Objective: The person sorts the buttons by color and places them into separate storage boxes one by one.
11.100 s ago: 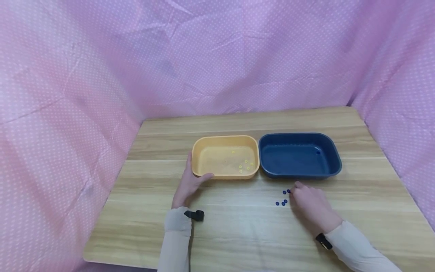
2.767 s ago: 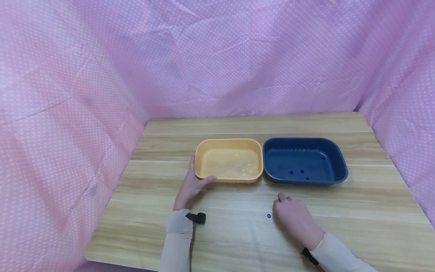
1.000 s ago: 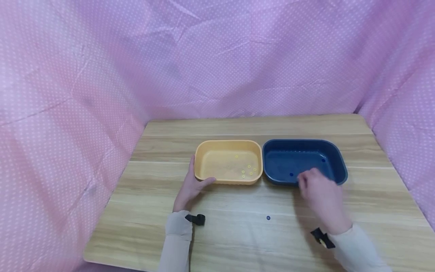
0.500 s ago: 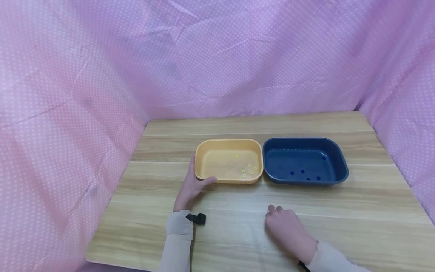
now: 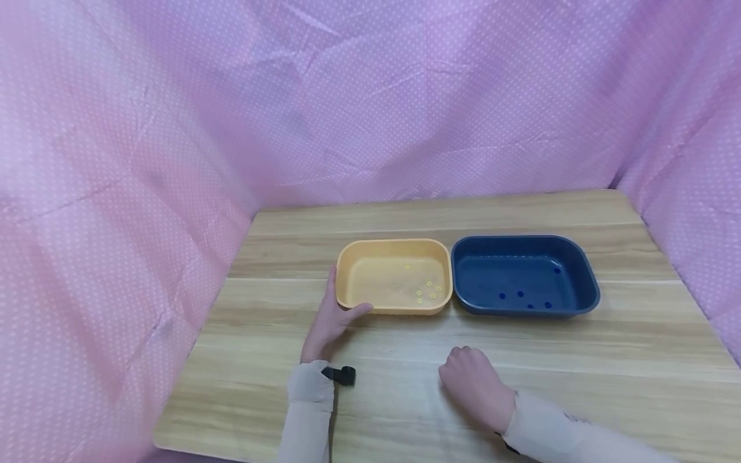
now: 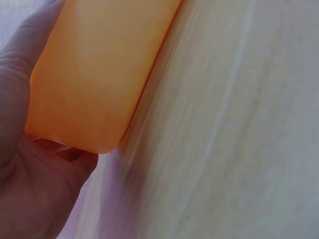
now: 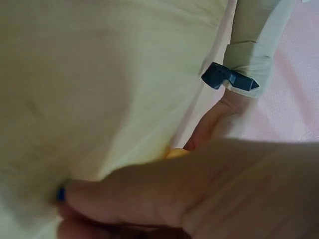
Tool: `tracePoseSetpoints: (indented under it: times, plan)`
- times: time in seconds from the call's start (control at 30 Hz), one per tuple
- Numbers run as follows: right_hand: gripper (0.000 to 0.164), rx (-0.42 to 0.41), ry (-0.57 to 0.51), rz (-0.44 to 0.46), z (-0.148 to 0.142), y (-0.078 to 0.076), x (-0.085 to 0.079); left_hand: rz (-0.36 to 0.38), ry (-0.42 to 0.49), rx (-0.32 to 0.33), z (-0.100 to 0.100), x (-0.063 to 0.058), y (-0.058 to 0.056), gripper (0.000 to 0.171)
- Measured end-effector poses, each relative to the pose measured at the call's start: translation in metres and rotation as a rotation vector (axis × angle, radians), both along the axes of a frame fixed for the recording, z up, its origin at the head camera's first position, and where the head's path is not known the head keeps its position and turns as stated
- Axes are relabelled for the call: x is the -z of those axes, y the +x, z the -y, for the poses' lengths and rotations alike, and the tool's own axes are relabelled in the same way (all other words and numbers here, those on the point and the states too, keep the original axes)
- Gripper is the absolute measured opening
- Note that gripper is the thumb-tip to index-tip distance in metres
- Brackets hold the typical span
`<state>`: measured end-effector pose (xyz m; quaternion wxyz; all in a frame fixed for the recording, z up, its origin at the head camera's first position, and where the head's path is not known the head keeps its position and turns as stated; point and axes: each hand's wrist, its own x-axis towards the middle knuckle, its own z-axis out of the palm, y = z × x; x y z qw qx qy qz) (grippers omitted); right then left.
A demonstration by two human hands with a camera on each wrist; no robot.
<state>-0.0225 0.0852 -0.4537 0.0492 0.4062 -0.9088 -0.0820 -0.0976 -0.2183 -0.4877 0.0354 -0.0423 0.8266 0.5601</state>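
At the left end of the yellow plastic bin (image 5: pixel 354 309), my left hand (image 5: pixel 327 323) grips its near corner, thumb along the front and fingers round the side. The left wrist view shows the same bin wall (image 6: pixel 99 74) between thumb and fingers. Several small yellow beads (image 5: pixel 432 296) lie inside. Just right of it stands a dark blue bin (image 5: pixel 523 239), with several blue beads (image 5: pixel 520 294) on its floor. My right hand (image 5: pixel 476 387) is low over the table in front of the bins. In the right wrist view a blue bead (image 7: pixel 61 194) shows pinched at its fingertips.
Both bins stand side by side, nearly touching, on a wood-grain table (image 5: pixel 278 257). A pink dotted cloth (image 5: pixel 370 96) hangs behind the table and at its sides. Black camera straps (image 5: pixel 340 375) are on the wrists.
My right hand has carried blue beads from the table into the blue bin, then come back down and left, taking the last visible table bead. My left hand stays on the yellow bin.
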Motion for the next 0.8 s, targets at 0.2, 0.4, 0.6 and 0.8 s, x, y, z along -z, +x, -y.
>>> tracePoseSetpoints:
  times: [0.2,0.4,0.6,0.8]
  plan:
    - [0.019,0.081,-0.132,0.444,-0.012,-0.027,-0.014,-0.009,0.001,-0.012,0.0,-0.002,0.001,0.127]
    - [0.018,0.43,-0.867,1.078,-0.072,-0.063,-0.034,-0.029,0.004,-0.01,0.0,-0.001,0.002,0.129]
    - [0.042,0.576,-1.312,1.302,-0.113,-0.074,-0.04,-0.045,0.017,-0.013,0.003,-0.002,0.003,0.126]
    - [0.038,0.562,-1.395,1.338,-0.121,-0.075,-0.036,-0.035,0.01,0.001,0.001,-0.001,0.003,0.126]
